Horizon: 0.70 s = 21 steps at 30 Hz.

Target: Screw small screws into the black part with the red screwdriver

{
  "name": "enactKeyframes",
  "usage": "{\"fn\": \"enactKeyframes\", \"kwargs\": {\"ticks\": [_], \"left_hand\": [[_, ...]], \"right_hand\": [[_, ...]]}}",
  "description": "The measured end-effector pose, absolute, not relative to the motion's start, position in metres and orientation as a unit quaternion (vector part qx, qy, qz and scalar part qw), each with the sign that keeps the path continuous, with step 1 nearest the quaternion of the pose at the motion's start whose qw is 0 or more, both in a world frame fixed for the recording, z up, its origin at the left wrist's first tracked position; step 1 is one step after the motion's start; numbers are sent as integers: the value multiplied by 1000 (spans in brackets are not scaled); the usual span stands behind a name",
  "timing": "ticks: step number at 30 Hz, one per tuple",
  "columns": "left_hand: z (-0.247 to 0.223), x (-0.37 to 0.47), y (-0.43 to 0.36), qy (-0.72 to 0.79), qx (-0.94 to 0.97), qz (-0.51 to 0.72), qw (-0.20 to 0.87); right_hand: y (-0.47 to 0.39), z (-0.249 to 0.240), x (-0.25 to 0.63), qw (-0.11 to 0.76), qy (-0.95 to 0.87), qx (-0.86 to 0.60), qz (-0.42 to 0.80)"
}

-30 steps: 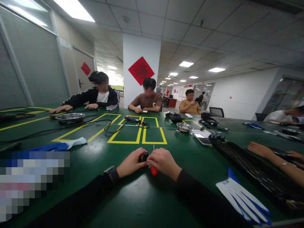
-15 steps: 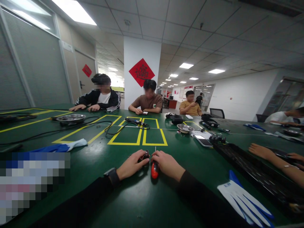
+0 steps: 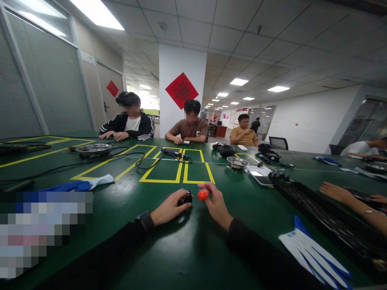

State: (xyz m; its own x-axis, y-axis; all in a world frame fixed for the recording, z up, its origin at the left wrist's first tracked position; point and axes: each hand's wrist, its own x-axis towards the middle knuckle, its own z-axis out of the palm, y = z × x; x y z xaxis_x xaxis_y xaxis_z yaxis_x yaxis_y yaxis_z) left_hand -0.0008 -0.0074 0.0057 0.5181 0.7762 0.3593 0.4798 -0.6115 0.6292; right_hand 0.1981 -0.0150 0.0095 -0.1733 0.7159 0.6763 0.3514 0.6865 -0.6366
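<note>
A green worktop [image 3: 136, 257] carries everything, with a person in a brown shirt [image 3: 196, 129] seated at its far edge. A long black tray [image 3: 308, 213] slants toward the near edge, to the right of the hands. Between that tray and the near edge lies a white and blue glove [image 3: 313, 251]. Closer to the far edge sits a steel bowl [image 3: 237, 166], with a phone [image 3: 260, 178] beside the tray's far end. Midway across the worktop, set in from the near edge, the left hand [image 3: 171, 206] curls its thumb and fingers around a small upright black piece [image 3: 188, 197]. Just beside it, apart, the right hand [image 3: 219, 203] pinches a red handle [image 3: 202, 195] between thumb and fingers, the handle's end turned toward the near edge.
</note>
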Motion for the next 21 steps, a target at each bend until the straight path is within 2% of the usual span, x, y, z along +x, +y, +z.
{"fn": "enactKeyframes", "kwargs": {"ticks": [5, 9, 14, 21], "left_hand": [[4, -1, -9, 355, 842, 333, 235], [6, -1, -10, 341, 841, 339, 249], [10, 0, -11, 341, 841, 337, 250], [9, 0, -11, 345, 840, 337, 249]], "right_hand": [[-30, 13, 189, 655, -640, -344, 210], [-42, 13, 180, 695, -612, -287, 245], [-47, 11, 176, 686, -629, -242, 275], [-45, 7, 179, 610, -681, -280, 291]]}}
